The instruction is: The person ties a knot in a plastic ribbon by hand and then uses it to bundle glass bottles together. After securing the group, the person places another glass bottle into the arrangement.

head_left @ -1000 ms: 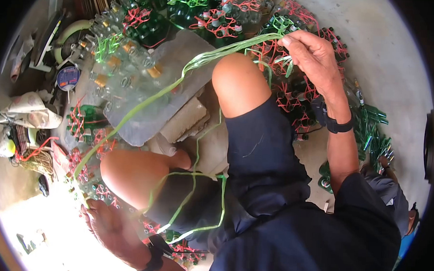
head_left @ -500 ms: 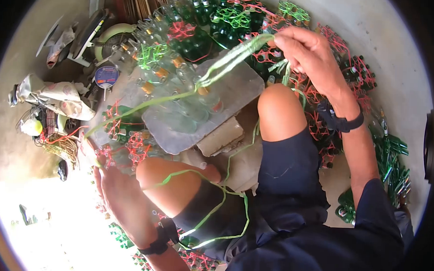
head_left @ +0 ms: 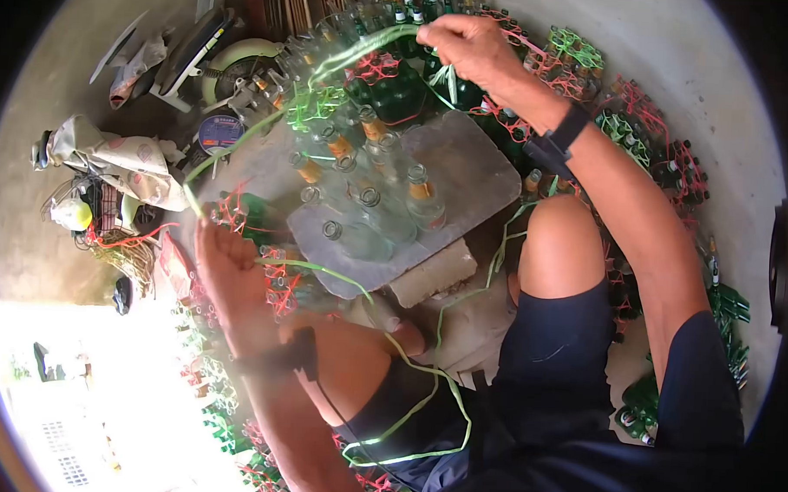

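1. Twine (head_left: 238,143), green, stretches between both hands, with loops across the lap.
2. Right hand (head_left: 480,56): fingers closed on the bunched end.
3. Left hand (head_left: 232,271): fingers pinching the strand.
4. Clear bottles (head_left: 382,215) stand on a grey slab (head_left: 466,157).

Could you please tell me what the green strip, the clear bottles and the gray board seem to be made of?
Green strip: probably thin, shiny plastic, as it splits into glossy strands. Clear bottles: smooth glass, see-through with bright rims. Gray board: dull and flat, perhaps stone or metal, unsure which.
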Demonstrator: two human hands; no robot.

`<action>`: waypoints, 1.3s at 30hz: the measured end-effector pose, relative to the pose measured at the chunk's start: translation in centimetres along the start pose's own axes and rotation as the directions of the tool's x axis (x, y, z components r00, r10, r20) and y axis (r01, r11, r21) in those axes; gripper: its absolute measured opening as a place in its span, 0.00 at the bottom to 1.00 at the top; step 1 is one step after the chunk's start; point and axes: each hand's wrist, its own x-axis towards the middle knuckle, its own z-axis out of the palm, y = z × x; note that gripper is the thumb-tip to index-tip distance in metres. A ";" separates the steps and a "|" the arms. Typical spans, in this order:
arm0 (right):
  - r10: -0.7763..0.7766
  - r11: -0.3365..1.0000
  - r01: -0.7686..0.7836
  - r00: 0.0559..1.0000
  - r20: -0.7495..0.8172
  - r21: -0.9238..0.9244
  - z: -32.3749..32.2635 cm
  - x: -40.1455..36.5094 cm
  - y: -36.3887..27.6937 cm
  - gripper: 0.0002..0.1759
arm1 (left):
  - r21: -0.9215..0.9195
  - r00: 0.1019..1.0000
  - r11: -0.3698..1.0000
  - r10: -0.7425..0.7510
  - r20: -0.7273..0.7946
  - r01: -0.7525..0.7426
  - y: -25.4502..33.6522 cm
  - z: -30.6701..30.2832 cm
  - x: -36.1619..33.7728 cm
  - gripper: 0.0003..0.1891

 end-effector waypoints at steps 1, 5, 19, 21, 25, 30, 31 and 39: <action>-0.001 1.000 0.001 1.000 0.005 -0.015 0.5 0.2 1.0 0.18 | 0.001 1.000 1.000 0.001 -0.001 -0.001 -0.9 0.1 0.6 0.17; 0.075 0.981 -0.051 0.990 0.123 -0.189 3.2 0.5 8.3 0.16 | 0.118 0.999 0.992 -0.032 -0.038 0.036 -8.5 -3.9 5.4 0.15; 0.506 0.602 0.075 0.734 0.453 -0.795 1.3 -5.7 14.6 0.08 | 0.487 0.931 0.795 -0.277 -0.239 0.361 -19.2 -5.0 1.8 0.15; 0.729 0.560 -0.002 0.476 0.492 -0.828 1.0 -5.4 12.9 0.11 | 0.493 0.930 0.790 -0.288 -0.229 0.365 -20.0 -5.9 1.5 0.13; 0.719 0.584 -0.006 0.468 0.514 -0.811 1.1 -7.1 12.2 0.11 | 0.460 0.906 0.781 -0.347 -0.244 0.423 -21.2 -6.4 1.3 0.04; 0.581 0.551 0.275 0.551 0.599 -0.788 3.8 -10.0 15.6 0.09 | 0.645 0.962 0.726 -0.269 -0.051 0.238 -23.6 -9.5 2.5 0.03; 0.577 0.548 0.280 0.556 0.599 -0.788 4.1 -10.3 15.4 0.09 | 0.750 0.970 0.652 -0.235 0.057 0.114 -24.0 -10.0 2.9 0.03; 0.668 0.509 0.364 0.405 0.625 -0.780 5.0 -10.0 14.7 0.09 | 0.695 0.974 0.689 -0.212 -0.081 0.207 -24.3 -9.5 3.5 0.16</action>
